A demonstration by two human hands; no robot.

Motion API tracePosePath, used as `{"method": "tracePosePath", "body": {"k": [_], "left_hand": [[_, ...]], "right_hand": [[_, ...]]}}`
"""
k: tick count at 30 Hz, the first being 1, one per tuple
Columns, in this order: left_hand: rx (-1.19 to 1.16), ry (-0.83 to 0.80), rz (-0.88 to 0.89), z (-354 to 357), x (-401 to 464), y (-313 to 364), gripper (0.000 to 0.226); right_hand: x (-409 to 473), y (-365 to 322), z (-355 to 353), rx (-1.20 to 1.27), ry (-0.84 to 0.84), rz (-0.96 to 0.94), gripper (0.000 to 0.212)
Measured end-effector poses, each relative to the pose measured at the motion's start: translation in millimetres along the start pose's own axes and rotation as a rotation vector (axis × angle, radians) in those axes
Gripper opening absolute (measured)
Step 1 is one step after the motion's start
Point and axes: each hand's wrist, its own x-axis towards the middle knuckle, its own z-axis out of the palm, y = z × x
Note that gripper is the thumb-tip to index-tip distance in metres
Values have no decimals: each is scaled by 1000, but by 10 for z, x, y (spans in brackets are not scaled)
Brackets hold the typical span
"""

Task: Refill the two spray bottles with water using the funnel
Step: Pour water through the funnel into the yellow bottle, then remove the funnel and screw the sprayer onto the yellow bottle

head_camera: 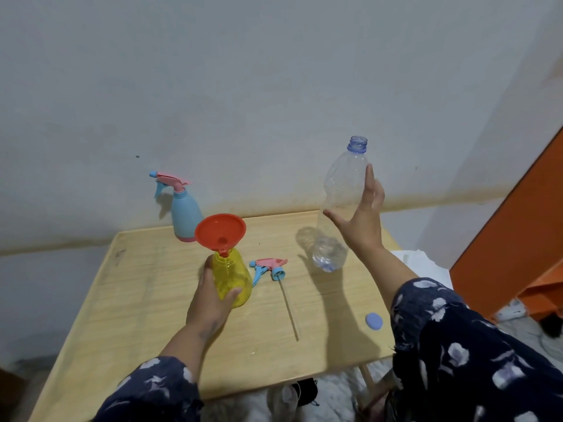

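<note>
My left hand (210,303) grips the yellow spray bottle (232,280) near the table's middle. An orange funnel (220,232) sits tilted in its neck. The bottle's pink and blue spray head (269,268) lies on the table just to its right, its thin tube stretching toward me. A blue spray bottle (184,216) with its head on stands at the back. A clear plastic water bottle (339,205), uncapped and nearly empty, stands at the right. My right hand (362,217) is beside it with fingers spread straight, and I cannot tell whether they touch.
The wooden table (137,300) stands against a pale wall. A blue bottle cap (374,321) lies near the table's right edge. An orange panel (511,239) rises at the right. White cloth and dark items lie below the front edge.
</note>
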Motion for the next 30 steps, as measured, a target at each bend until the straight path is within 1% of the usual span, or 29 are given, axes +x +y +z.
{"method": "tracePosePath", "body": {"k": [2, 3, 5, 7, 9, 11, 12, 14, 15, 16, 18, 20, 22, 25, 30], "left_hand": [[-9, -20, -8, -28, 7, 10, 91], [-10, -27, -6, -38, 13, 20, 90], [-9, -41, -2, -60, 17, 47, 90], [-6, -54, -4, -83, 7, 86, 88], [13, -51, 8, -111, -6, 119, 86], [9, -14, 28, -144, 7, 140, 86], [-6, 8, 41, -157, 23, 144, 85], [-32, 22, 62, -185, 44, 159, 78], [-40, 12, 65, -191, 47, 158, 74], [-60, -1, 67, -192, 46, 154, 72], [-124, -23, 28, -197, 34, 136, 73], [-118, -26, -6, -201, 30, 138, 74], [-84, -30, 1, -208, 54, 132, 73], [-53, -30, 36, -243, 61, 143, 72], [-21, -28, 24, -281, 46, 152, 74]], "right_hand": [[-80, -19, 7, -73, 33, 19, 118], [-139, -46, 20, -130, 75, 15, 116], [-289, -137, 76, -231, 167, -17, 107], [-456, -280, 187, -242, 188, -68, 98], [-615, -457, 346, -149, 88, -144, 87], [-755, -642, 526, -13, -99, -201, 79], [-822, -733, 621, 63, -206, -187, 79], [-934, -920, 788, 200, -408, -76, 88], [-975, -992, 869, 261, -478, -16, 94], [-1005, -1050, 942, 311, -514, 31, 100], [-1043, -1161, 1054, 363, -513, 94, 112], [-1045, -1252, 1129, 394, -460, 156, 118], [-1038, -1313, 1179, 412, -400, 212, 116], [-1028, -1342, 1216, 396, -336, 245, 103], [-1028, -1336, 1217, 378, -313, 265, 99]]}}
